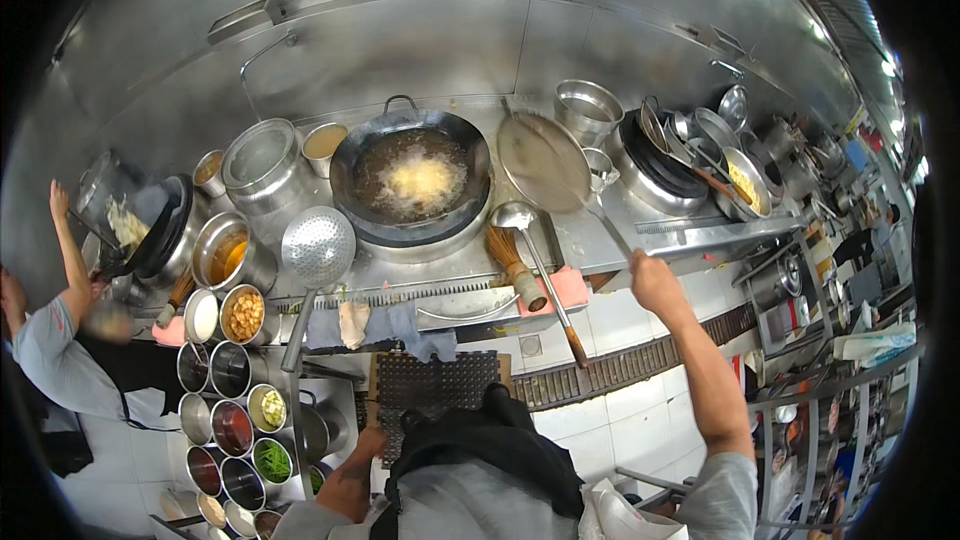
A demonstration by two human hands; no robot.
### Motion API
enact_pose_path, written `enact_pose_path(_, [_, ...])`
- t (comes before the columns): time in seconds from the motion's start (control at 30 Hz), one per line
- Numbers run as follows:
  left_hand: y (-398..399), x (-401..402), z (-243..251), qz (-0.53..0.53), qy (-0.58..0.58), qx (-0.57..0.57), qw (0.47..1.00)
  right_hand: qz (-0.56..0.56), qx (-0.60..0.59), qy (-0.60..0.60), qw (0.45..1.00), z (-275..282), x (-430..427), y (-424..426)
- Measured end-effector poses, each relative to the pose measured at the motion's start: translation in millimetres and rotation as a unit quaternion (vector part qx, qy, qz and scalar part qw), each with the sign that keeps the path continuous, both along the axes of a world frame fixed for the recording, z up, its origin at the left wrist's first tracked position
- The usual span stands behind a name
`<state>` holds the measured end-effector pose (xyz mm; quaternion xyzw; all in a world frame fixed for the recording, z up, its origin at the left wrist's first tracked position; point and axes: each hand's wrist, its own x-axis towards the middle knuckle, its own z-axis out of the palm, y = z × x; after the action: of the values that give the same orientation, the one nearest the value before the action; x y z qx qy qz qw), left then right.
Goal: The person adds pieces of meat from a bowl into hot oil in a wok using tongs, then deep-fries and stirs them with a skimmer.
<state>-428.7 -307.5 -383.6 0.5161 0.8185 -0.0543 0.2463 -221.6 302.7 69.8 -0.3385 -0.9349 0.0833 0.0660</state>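
My right hand [654, 283] grips the handle of a large round mesh strainer [544, 161], whose basket lies over the steel stove top to the right of the wok. Food [422, 181] bubbles in hot oil in the black wok [411, 229] ahead of me. My left hand [370, 441] hangs low beside the black apron; its fingers are too small to read. A perforated skimmer [319, 247] rests left of the wok. A steel ladle [514, 216] with a wooden grip and a bamboo brush [514, 266] lie at the stove's front edge, by a pink cloth [564, 290].
At the left, a co-worker's raised arm [71, 255] is near another wok [169, 232]. Steel containers [232, 426] of ingredients stand lower left. A lidded pot [259, 161] stands behind the skimmer. Stacked woks [660, 165] and a bowl of yellow food [742, 184] are at right.
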Motion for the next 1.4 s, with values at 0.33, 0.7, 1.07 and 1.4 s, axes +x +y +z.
enact_pose_path(0.33, [169.2, -51.6, 103.4, 0.455, -0.379, 0.198, 0.781, 0.035, -0.020, 0.031, 0.999, -46.8, -84.1, -25.6])
enact_pose_path(0.7, [346.5, 59.7, 337.6, 0.039, -0.503, 0.265, 0.822, 0.010, -0.176, 0.144, 0.974, -38.6, -40.9, 9.6])
enact_pose_path(1.07, [344.6, -36.8, 444.3, 0.395, -0.471, 0.449, 0.649, 0.129, -0.473, 0.250, 0.835, -107.6, -63.8, -58.2])
enact_pose_path(1.4, [227.2, -185.2, 417.4, 0.465, -0.138, 0.470, 0.738, 0.192, -0.512, 0.031, 0.837, -215.7, 39.9, -104.2])
